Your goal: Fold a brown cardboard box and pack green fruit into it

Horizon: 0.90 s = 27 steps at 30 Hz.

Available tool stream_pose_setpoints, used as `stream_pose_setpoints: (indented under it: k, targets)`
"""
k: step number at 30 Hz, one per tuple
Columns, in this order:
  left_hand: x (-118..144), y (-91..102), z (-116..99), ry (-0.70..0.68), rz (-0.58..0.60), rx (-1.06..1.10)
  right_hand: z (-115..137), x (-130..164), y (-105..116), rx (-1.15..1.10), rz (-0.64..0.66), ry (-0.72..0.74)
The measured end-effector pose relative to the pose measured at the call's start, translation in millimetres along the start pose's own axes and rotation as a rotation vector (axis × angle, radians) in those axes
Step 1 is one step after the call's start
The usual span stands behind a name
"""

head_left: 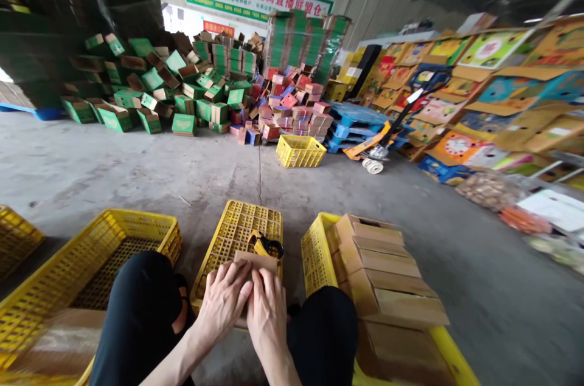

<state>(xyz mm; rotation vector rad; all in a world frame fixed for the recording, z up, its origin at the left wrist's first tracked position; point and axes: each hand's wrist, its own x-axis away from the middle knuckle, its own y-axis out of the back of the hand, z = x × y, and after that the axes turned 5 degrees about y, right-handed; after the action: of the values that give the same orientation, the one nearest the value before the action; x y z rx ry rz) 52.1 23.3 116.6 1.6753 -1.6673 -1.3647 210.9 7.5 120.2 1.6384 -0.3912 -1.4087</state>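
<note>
Left hand point(223, 301) and right hand point(267, 313) lie side by side, palms down, fingers spread flat on a small brown cardboard piece point(255, 262) — pressing on it, not gripping around it. The cardboard rests on the upturned yellow perforated plastic crate point(237, 234) directly in front of the person, between the knees in black trousers point(141, 313). Just beyond the cardboard, on the same crate, sits a yellow-and-black tape dispenser point(266, 245), touching or nearly touching the cardboard's far edge — cannot tell which.

To the right, a yellow plastic crate point(316, 252) holds a stack of flattened brown cardboard boxes point(387, 289), overlapping in a leaning row. To the left, an open yellow slatted crate point(104, 252) stands beside the left knee; a blurred brown shape lies at its near corner.

Farther off on the grey concrete floor point(137, 173): a lone yellow basket point(300, 151), a heap of green cartons point(150, 88), red and pink boxes point(292, 106), blue pallets point(356, 121) and an orange pallet jack point(378, 143).
</note>
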Motion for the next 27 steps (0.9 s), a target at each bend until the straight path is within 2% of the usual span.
stream_pose_setpoints:
  k: [4, 9, 12, 17, 22, 27]
  targets:
    - [18.1, -4.1, 14.8, -0.037, -0.034, 0.119, 6.4, 1.4, 1.8, 0.033, 0.011, -0.032]
    - [37.0, -9.8, 29.6, 0.036, -0.069, 0.333, 14.4, -3.0, 2.6, 0.082, 0.028, -0.035]
    - [36.3, -10.5, 27.7, 0.075, -0.066, 0.485, 19.6, -5.2, -3.4, 0.095, 0.034, -0.016]
    - [37.7, -14.8, 22.7, 0.183, 0.001, 0.754, 35.4, -6.5, -18.1, -0.016, 0.050, 0.010]
    - [44.1, -22.3, 25.5, 0.301, -0.021, 0.888, 39.4, -10.5, -21.6, -0.015, 0.069, -0.001]
    - [41.5, -20.2, 25.7, 0.388, -0.009, 0.961, 39.0, -16.2, -18.9, 0.023, 0.085, -0.011]
